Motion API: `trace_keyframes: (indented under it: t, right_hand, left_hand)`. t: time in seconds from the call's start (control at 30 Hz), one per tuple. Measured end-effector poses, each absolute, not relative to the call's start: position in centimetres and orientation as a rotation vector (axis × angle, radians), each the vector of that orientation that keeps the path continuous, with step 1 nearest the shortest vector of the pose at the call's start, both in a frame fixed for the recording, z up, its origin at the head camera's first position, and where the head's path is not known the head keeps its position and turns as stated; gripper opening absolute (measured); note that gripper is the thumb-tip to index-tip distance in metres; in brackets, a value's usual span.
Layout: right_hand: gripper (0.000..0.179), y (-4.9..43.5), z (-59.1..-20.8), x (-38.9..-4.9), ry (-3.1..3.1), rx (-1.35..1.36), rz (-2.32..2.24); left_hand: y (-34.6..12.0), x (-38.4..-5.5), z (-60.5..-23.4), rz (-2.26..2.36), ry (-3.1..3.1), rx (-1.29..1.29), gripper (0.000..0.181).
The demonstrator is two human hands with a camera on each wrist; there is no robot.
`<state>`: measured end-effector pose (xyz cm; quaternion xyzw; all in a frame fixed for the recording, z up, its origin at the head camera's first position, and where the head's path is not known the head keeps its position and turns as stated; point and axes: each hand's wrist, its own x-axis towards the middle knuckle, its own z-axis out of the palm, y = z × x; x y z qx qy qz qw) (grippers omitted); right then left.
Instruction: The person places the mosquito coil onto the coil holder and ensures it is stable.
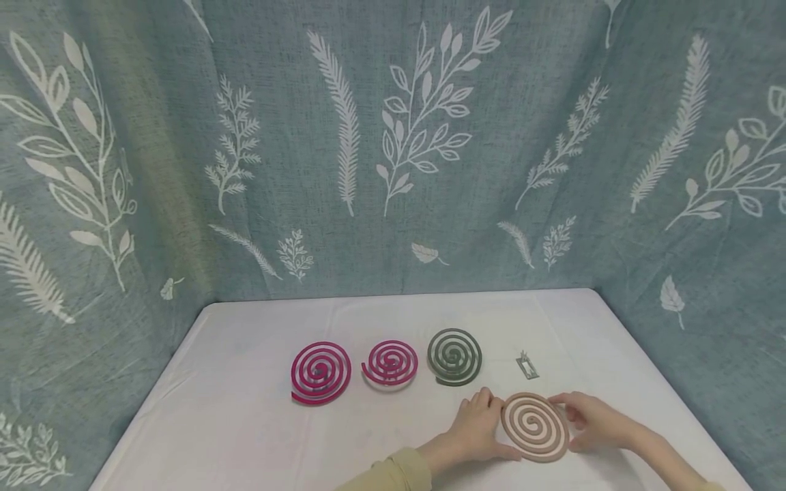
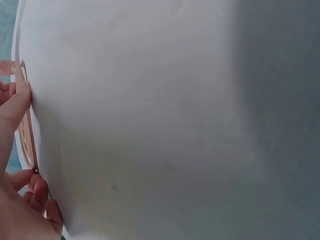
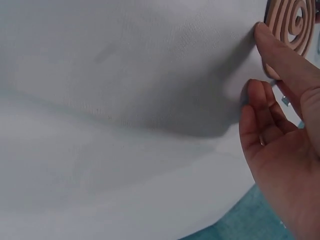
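Observation:
A tan mosquito coil [image 1: 535, 427], a flat round spiral, is between my two hands at the front right of the white table. My left hand [image 1: 475, 429] grips its left rim, thumb at the near edge and fingers at the far edge. On the opposite rim my right hand [image 1: 592, 421] holds it with thumb and fingers. The right wrist view has the coil [image 3: 290, 27] at the upper right, beside the thumb. In the left wrist view the coil [image 2: 27, 132] appears edge-on at the far left. Whether it touches the table I cannot tell.
Behind the hands lie a green mosquito coil [image 1: 454, 357], a magenta coil [image 1: 391, 363] and another magenta coil [image 1: 321, 373] farther left. A small metal coil stand [image 1: 527, 366] lies beyond the tan coil. Blue-green leaf-patterned curtains [image 1: 368, 150] surround the white table [image 1: 258, 423].

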<state>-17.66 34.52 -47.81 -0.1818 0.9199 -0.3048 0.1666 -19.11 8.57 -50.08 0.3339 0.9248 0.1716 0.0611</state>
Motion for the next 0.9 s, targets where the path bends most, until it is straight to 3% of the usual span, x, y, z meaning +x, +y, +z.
trace_keyframes:
  t: [0.57,0.9]
  right_hand:
    - [0.070,33.4,-48.1,-17.4,2.680,-0.521,-0.881]
    - [0.076,33.6,-48.2,-17.2,2.696,-0.549,-0.910]
  left_hand:
    - [7.7,-19.8,-50.5,0.428,2.848,1.242,0.076]
    - [7.1,-20.3,-50.5,0.461,2.866,1.385,0.074]
